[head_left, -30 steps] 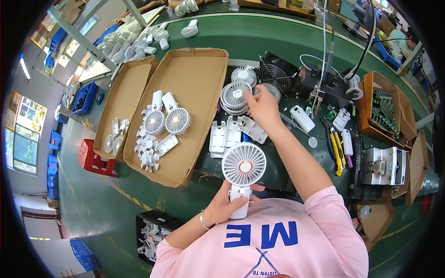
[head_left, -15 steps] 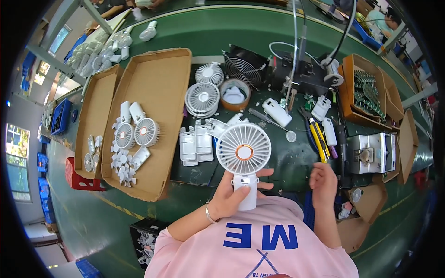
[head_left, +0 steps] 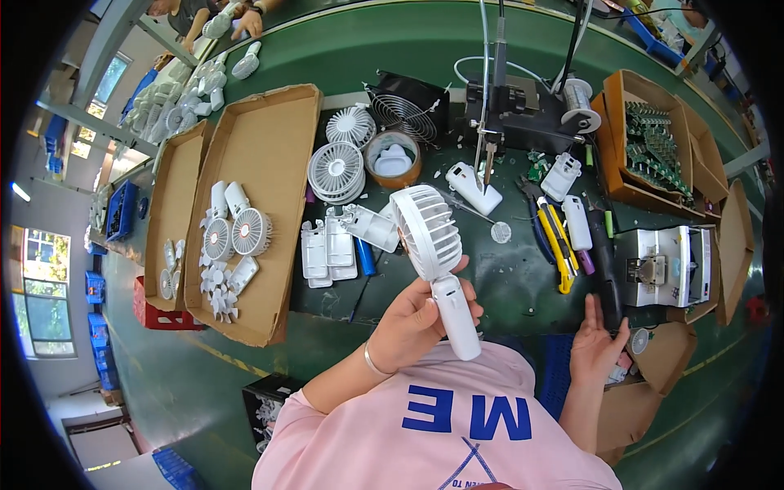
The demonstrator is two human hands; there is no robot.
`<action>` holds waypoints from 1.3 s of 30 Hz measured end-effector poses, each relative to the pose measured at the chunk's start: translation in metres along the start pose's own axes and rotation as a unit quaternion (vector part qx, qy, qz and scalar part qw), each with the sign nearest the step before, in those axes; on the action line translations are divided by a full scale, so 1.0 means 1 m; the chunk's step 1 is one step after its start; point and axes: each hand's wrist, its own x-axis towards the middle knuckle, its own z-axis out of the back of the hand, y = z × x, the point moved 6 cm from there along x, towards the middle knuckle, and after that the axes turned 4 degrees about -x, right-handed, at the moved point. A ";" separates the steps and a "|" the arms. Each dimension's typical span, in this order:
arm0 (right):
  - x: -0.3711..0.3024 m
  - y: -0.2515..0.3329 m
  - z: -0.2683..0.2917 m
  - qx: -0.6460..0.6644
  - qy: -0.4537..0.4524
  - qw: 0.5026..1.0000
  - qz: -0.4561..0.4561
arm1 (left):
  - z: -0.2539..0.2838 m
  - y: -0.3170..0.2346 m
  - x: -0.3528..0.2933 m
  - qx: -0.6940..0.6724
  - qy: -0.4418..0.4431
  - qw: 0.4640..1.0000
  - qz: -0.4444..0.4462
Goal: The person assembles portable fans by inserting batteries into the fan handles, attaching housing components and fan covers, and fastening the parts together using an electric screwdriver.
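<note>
My left hand (head_left: pixel 411 320) is closed round the handle of a white handheld fan (head_left: pixel 426 230). The fan is turned partly side-on, its round grille head up and its handle tilted down to the right. Away from it, my right hand (head_left: pixel 600 347) hovers at the bench's front edge with fingers apart, holding nothing. Just beyond those fingers lies a dark rod-shaped tool (head_left: pixel 606 278). A yellow cutter (head_left: pixel 555 249), dark-handled pliers (head_left: pixel 537 219) and a white fan handle (head_left: pixel 576 224) lie beside it. White handle shells (head_left: pixel 329 251) rest left of the fan, by a blue cylinder (head_left: pixel 365 257).
Cardboard trays (head_left: pixel 273 122) on the left hold fan heads and blades. Round grilles (head_left: pixel 336 173) and a tape roll (head_left: pixel 393 161) stand mid-bench. Behind are a soldering stand (head_left: pixel 523 114) and a solder spool (head_left: pixel 577 102). A box of circuit boards (head_left: pixel 653 163) sits right. Another person's hand (head_left: pixel 247 24) shows far left.
The fan in my left hand has turned from face-on to side-on. My right hand has moved down and right, and its fingers have spread. The view has shifted slightly.
</note>
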 end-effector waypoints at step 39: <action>0.007 -0.054 -0.191 -0.375 0.382 0.796 0.284 | 0.032 0.025 -0.003 0.144 -0.225 0.964 0.016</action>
